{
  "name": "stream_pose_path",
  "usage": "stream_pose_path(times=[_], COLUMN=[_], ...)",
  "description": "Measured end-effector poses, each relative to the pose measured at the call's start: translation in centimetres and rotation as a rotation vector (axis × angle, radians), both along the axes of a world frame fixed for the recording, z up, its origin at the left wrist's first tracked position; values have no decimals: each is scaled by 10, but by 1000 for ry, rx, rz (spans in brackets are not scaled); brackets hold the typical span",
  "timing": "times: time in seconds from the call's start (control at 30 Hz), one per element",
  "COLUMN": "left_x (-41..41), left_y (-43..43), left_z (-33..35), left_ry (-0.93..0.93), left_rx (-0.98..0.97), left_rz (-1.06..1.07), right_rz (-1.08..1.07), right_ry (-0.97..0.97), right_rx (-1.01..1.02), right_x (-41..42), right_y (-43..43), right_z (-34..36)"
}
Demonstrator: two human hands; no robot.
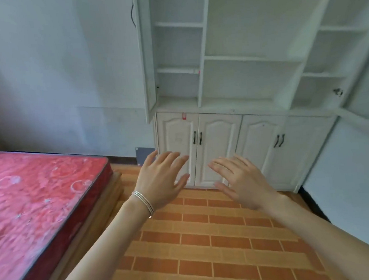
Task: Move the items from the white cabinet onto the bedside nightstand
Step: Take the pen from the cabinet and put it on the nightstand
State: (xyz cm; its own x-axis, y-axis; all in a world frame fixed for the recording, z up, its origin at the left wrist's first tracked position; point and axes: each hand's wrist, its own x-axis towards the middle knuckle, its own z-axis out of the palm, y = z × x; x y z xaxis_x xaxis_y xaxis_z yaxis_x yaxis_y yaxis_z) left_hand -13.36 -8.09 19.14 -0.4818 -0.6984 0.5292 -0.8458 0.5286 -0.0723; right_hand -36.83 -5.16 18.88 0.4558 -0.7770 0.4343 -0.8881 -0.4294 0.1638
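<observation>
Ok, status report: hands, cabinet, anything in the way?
Left hand and right hand open, holding nothing. White cabinet ahead, lower doors closed, no items in view. Bed at left.

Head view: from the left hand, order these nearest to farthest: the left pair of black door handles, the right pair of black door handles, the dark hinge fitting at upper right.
1. Left pair of handles: just above and right of the left hand, on the lower doors.
2. Right pair of handles: farther right, same row of doors.
3. Dark hinge fitting: far right, up in the open shelves.

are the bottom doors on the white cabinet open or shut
Shut. All four lower doors of the white cabinet sit flush in their frame, handles facing out, nothing of the inside showing.
</observation>
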Motion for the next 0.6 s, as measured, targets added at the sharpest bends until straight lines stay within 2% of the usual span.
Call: stream_pose_path(times=[0.33, 0.6], left_x=[-92, -142], left_y=[-76, -151], left_z=[67, 56], left_ry=[9, -9], left_rx=[-132, -116], left_rz=[-36, -125], right_rz=[-18, -82], right_ry=[-39, -42], right_rx=[-178, -243], right_x=[-88, -128], right_y=[-57, -120], right_z=[73, 64])
